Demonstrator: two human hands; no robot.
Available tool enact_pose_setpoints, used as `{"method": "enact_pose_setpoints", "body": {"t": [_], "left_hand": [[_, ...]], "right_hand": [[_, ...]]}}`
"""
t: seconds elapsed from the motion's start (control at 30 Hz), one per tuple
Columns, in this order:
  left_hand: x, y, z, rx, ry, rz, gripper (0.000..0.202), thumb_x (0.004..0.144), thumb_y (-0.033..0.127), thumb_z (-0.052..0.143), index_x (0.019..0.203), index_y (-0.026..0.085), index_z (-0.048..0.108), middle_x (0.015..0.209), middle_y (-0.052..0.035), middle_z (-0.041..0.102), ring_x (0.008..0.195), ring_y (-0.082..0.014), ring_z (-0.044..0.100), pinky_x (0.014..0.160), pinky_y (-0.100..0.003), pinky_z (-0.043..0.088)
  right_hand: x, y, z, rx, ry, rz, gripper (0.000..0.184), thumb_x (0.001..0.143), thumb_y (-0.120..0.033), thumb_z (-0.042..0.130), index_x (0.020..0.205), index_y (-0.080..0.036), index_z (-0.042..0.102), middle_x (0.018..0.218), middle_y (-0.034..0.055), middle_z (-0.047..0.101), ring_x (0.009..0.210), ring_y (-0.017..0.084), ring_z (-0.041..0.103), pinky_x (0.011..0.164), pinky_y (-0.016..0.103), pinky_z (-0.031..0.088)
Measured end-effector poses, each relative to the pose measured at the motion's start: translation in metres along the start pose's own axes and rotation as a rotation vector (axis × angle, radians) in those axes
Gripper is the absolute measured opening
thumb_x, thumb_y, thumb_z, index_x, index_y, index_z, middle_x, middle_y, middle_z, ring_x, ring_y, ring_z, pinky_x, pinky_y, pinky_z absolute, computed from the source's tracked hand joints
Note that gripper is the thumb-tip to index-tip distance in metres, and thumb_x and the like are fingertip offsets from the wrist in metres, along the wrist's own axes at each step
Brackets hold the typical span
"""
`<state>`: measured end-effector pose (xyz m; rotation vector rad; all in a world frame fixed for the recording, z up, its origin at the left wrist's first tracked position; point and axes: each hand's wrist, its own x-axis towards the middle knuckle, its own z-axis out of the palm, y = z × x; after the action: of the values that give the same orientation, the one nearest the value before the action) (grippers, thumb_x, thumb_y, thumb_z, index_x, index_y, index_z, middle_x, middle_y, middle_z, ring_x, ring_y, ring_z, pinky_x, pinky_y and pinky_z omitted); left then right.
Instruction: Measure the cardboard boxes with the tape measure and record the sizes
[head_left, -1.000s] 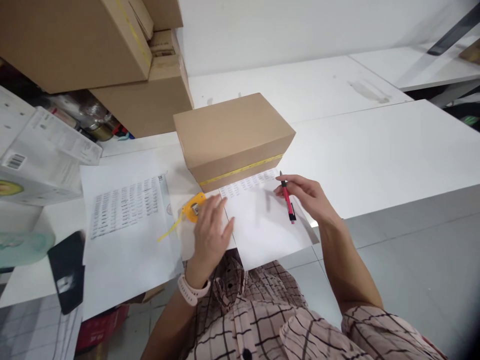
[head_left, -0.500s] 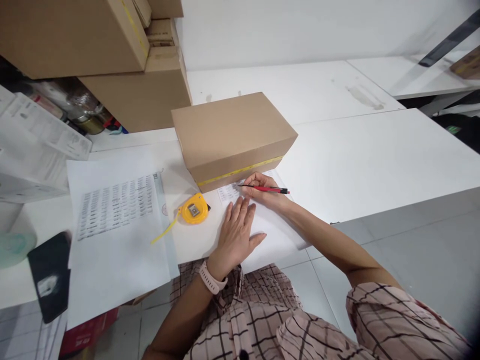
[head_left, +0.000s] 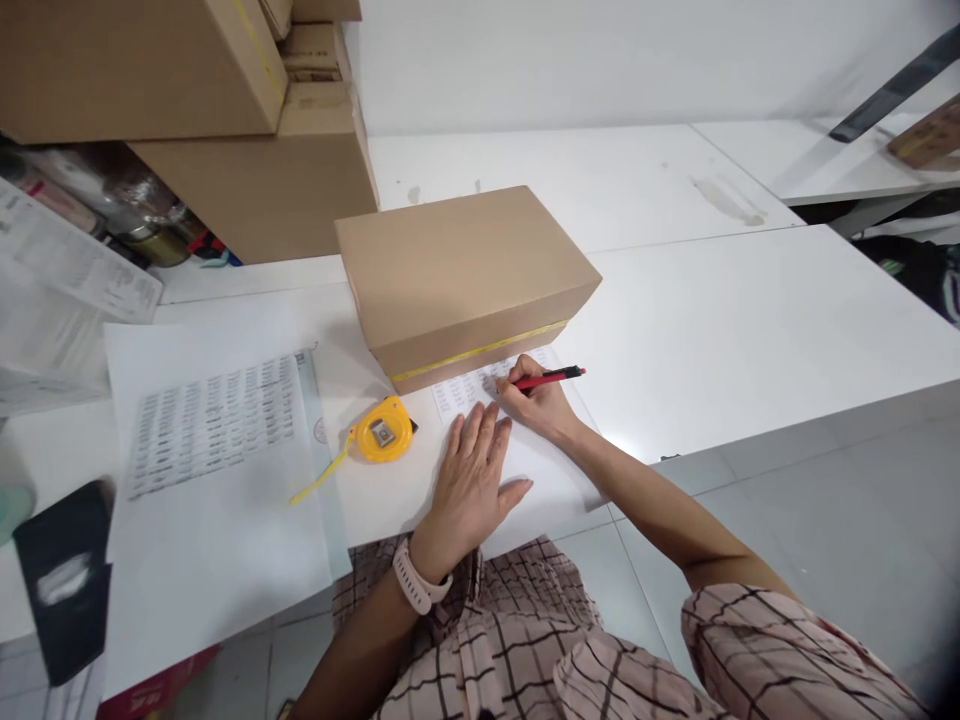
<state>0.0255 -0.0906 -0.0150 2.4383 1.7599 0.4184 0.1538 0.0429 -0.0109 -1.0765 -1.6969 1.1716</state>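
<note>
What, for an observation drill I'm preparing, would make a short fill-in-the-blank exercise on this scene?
1. The right hand holds a pen coloured black and ____.
2. A pale watch band circles the ____ wrist.
3. Beside the left hand, a yellow ____ lies on the white table, with a length of its blade drawn out.
4. The strip along the side of the cardboard box is coloured ____.

Missing words: red; left; tape measure; yellow.

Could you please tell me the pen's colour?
The pen is red and black; head view.
</note>
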Motion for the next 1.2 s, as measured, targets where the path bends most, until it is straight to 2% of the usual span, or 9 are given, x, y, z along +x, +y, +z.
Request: {"method": "enact_pose_setpoints", "body": {"t": [0.27,0.73,1.0,1.2], "left_hand": [[-0.0009,0.0001,0.0012,0.005,0.005,0.004,0.076,0.099,0.058,0.051,0.152,0.005,0.039,0.165,-0.0229,0.034,0.157,-0.0364,0.023,0.127,-0.056,0.022],[-0.0017,0.0013,-0.0001,-0.039,0.008,-0.01,0.072,0.1,0.055,0.05,0.154,0.008,0.035,0.166,-0.0227,0.032,0.158,-0.0351,0.019,0.127,-0.058,0.022],[-0.0013,0.0011,-0.0014,-0.017,-0.007,-0.007,0.073,0.099,0.055,0.051,0.152,0.006,0.039,0.166,-0.0222,0.033,0.157,-0.0355,0.022,0.127,-0.056,0.022],[-0.001,0.0003,-0.0014,-0.004,-0.002,0.0,0.073,0.099,0.056,0.052,0.151,0.006,0.04,0.165,-0.0224,0.034,0.157,-0.0362,0.024,0.127,-0.056,0.023]], "right_hand": [[0.0006,0.0038,0.0006,-0.039,-0.041,-0.036,0.026,0.084,-0.033,0.064,0.07,-0.024,0.044,0.058,-0.0064,0.041,0.055,0.01,0.037,0.052,0.027,0.031],[0.0003,0.0028,0.0,-0.019,-0.047,0.018,0.029,0.082,-0.031,0.067,0.068,-0.024,0.043,0.058,-0.0064,0.041,0.054,0.01,0.035,0.052,0.027,0.03],[0.0005,0.0028,-0.0004,-0.004,-0.044,-0.019,0.026,0.083,-0.028,0.064,0.068,-0.024,0.043,0.059,-0.0064,0.041,0.054,0.01,0.035,0.052,0.028,0.029],[0.0013,0.0027,0.0002,0.002,-0.029,0.006,0.028,0.081,-0.031,0.067,0.067,-0.024,0.044,0.058,-0.0061,0.042,0.055,0.01,0.036,0.053,0.028,0.03]]}}
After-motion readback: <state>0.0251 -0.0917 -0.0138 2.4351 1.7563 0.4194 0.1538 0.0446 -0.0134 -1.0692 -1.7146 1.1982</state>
